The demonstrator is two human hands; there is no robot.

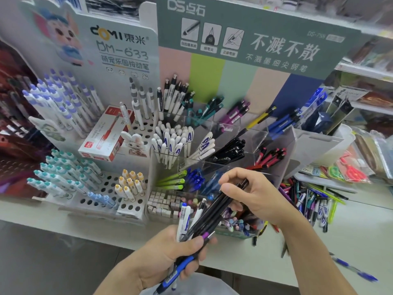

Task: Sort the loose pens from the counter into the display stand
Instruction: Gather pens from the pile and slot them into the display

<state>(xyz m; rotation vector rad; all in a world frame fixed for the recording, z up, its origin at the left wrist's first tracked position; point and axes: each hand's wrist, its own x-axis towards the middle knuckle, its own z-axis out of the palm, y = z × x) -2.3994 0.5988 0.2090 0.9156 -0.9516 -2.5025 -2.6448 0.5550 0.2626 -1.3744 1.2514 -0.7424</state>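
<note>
**Pens held in both hands before the stand**

Pens fill the left hand (170,252), whose grip is closed round a mixed bundle of black, white and blue plastic pens (197,226) fanning up and right. The right hand (253,196) pinches the upper ends of two slim black pens (229,199) from that bundle between thumb and fingers. Just behind stands the clear acrylic compartmented display stand (282,145), its sections holding pens grouped by colour. A loose heap of assorted coloured pens (312,199) lies on the white worktop (244,262), right of the stand.
</note>
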